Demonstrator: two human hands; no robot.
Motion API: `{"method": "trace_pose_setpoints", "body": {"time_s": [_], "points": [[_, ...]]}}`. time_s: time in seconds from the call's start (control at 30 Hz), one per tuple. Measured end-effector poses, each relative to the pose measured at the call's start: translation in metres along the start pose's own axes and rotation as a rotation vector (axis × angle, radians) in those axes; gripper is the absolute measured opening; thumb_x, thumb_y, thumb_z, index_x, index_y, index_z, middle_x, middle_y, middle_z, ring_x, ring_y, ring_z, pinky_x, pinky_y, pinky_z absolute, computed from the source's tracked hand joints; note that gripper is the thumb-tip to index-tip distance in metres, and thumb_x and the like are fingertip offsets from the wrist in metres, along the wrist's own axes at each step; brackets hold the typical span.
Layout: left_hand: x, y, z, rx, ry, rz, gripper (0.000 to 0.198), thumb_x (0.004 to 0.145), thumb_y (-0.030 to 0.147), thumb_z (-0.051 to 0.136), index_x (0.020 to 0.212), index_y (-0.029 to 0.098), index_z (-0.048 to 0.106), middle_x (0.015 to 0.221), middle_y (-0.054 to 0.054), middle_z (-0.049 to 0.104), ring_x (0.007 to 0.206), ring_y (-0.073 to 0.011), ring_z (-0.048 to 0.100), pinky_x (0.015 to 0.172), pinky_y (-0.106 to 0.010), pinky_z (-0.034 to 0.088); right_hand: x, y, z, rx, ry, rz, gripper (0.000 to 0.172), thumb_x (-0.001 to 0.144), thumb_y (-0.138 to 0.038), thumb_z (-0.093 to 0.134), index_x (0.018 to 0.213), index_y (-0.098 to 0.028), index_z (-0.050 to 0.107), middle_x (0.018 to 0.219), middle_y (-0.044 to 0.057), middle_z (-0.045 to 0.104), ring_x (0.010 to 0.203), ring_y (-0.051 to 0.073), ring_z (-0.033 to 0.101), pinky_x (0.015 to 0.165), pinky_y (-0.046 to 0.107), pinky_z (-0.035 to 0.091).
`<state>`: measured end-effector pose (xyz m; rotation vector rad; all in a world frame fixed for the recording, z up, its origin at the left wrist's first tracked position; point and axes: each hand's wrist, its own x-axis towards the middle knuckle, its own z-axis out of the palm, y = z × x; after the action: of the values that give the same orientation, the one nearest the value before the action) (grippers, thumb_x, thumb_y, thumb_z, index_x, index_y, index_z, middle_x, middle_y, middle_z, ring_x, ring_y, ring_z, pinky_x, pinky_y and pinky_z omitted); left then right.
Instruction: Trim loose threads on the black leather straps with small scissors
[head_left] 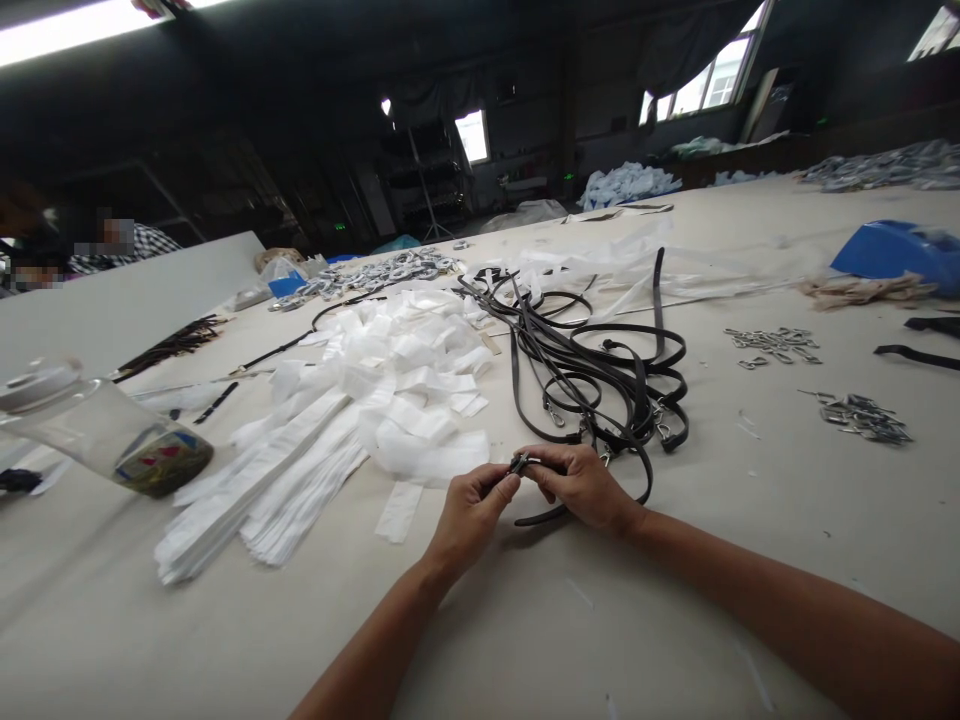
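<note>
Both hands meet over the near middle of the table, fingers pinched on a black strap (541,516) with a small metal piece (519,462) at the fingertips. My left hand (474,500) grips it from the left. My right hand (589,485) closes on it from the right, and the strap's loose end hangs below that hand. What the metal piece is, I cannot make out. Just beyond lies a tangled heap of black straps (600,370), some with silver snap hooks (661,422). White ribbon strips (427,400) are piled to the left of my hands.
Metal rings (772,343) and metal buckles or pins (866,418) lie right on the table (750,580). A clear jar (90,430) stands left. Farther back are a blue container (896,252) and a pile of grey pieces (382,272). Another person (124,245) is far left.
</note>
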<state>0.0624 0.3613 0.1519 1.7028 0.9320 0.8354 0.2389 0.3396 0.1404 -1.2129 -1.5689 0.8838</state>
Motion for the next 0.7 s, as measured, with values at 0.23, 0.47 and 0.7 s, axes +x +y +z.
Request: {"method": "trace_pose_setpoints", "body": {"time_s": [0.23, 0.47, 0.7], "points": [[0.000, -0.005, -0.006, 0.146, 0.178, 0.050, 0.028, 0.080, 0.040, 0.066, 0.094, 0.016, 0.066, 0.069, 0.002, 0.057, 0.062, -0.0104, 0.046, 0.057, -0.021, 0.037, 0.000, 0.001, 0.003, -0.122, 0.036, -0.035, 0.028, 0.085, -0.026, 0.059, 0.108, -0.016, 0.070, 0.072, 0.003, 0.069, 0.067, 0.018, 0.064, 0.063, 0.026, 0.050], [0.000, -0.013, -0.001, 0.393, 0.155, 0.187, 0.022, 0.079, 0.035, 0.068, 0.092, 0.018, 0.066, 0.081, -0.001, 0.061, 0.069, -0.0130, 0.053, 0.065, -0.023, 0.042, -0.009, 0.002, 0.006, -0.271, -0.038, -0.159, 0.024, 0.088, -0.029, 0.054, 0.102, -0.020, 0.071, 0.095, 0.004, 0.073, 0.087, 0.024, 0.068, 0.077, 0.031, 0.054], [0.006, -0.020, -0.005, 0.547, 0.007, 0.329, 0.017, 0.088, 0.025, 0.053, 0.099, 0.016, 0.062, 0.089, -0.006, 0.064, 0.083, -0.0182, 0.060, 0.077, -0.027, 0.049, -0.002, 0.043, 0.003, -0.398, 0.017, -0.141, 0.035, 0.080, -0.049, 0.059, 0.101, -0.024, 0.071, 0.099, 0.005, 0.073, 0.093, 0.032, 0.068, 0.077, 0.038, 0.059]]}}
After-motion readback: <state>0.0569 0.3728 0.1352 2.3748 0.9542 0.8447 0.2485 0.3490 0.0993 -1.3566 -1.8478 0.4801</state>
